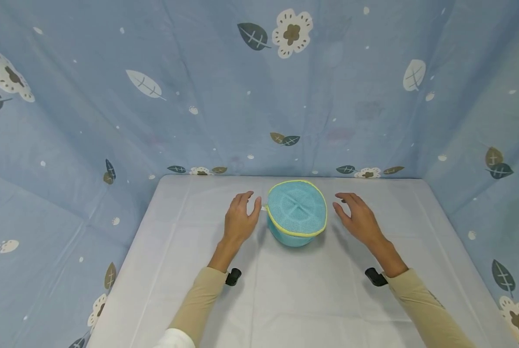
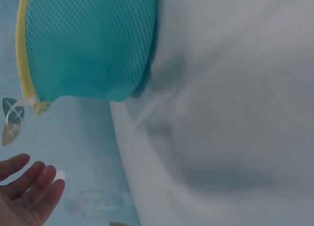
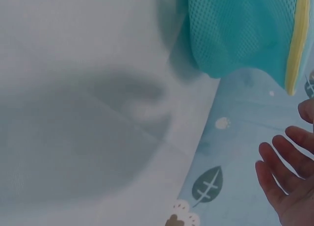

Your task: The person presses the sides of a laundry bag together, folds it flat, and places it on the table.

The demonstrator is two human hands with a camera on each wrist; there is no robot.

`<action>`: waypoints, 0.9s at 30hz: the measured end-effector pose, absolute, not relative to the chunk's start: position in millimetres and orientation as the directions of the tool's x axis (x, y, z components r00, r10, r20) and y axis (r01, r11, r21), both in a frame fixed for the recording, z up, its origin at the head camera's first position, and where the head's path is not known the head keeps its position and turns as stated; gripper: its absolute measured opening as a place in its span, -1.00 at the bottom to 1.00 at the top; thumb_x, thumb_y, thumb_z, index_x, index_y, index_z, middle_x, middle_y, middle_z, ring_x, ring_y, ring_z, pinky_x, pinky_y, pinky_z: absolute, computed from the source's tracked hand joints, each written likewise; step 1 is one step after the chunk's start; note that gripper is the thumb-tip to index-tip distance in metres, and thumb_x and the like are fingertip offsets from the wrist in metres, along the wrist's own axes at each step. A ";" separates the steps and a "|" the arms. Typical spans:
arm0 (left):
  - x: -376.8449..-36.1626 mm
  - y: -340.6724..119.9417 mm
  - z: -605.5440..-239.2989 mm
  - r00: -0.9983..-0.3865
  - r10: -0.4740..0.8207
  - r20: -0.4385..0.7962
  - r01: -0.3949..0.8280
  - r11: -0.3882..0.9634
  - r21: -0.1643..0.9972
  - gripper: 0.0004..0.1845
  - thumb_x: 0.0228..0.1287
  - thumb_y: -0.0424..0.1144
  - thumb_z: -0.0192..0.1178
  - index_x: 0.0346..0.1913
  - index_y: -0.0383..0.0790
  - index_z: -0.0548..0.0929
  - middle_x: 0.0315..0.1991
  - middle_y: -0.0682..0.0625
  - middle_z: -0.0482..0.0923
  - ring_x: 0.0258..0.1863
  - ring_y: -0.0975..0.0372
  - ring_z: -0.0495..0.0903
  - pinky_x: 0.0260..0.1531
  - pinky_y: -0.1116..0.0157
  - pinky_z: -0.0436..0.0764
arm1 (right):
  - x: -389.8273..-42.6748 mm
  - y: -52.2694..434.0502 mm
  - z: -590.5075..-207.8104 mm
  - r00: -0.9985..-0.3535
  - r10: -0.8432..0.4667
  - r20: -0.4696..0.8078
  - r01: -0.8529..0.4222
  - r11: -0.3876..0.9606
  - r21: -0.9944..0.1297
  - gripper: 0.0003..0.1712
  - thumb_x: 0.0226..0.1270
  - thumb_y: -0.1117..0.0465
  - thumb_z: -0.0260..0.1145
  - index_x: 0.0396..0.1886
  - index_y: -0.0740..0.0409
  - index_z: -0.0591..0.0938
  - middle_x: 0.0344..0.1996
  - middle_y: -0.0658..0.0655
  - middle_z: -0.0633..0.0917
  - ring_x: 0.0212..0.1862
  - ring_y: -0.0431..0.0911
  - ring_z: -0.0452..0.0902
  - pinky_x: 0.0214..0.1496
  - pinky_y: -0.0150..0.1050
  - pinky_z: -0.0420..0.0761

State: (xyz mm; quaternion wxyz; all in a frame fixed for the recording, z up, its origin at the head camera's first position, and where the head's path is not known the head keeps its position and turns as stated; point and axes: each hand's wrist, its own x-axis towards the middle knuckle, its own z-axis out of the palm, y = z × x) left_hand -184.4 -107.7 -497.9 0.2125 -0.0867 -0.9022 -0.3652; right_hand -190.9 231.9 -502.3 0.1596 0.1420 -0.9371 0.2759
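head view looks down and forward over the whole bench (image 1: 285, 299); both wrist views sit close, sharing the mesh pouch (image 2: 88, 44) from opposite sides.

Pouch (image 1: 296, 212) is teal open-weave mesh cloth, matt, with smooth yellow fabric piping on its rim; table (image 1: 285, 295) wears a white matt cloth with faint fold creases; backdrop (image 1: 155, 96) is thin blue printed cloth, matt, lightly wrinkled; sleeves (image 1: 198, 299) are beige knit.
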 end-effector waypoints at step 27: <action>-183.4 -76.3 -497.4 -0.949 0.016 0.314 0.284 0.473 0.834 -0.66 0.40 -0.30 0.32 0.09 -0.50 0.67 -0.19 -0.23 0.66 -0.33 0.06 0.73 -0.31 0.26 0.74 | -192.4 208.0 -498.8 -0.921 -0.231 0.314 -0.387 0.648 -0.656 -0.62 0.53 0.23 0.30 0.17 0.42 0.61 -0.13 0.30 0.73 -0.15 0.08 0.70 -0.21 -0.07 0.70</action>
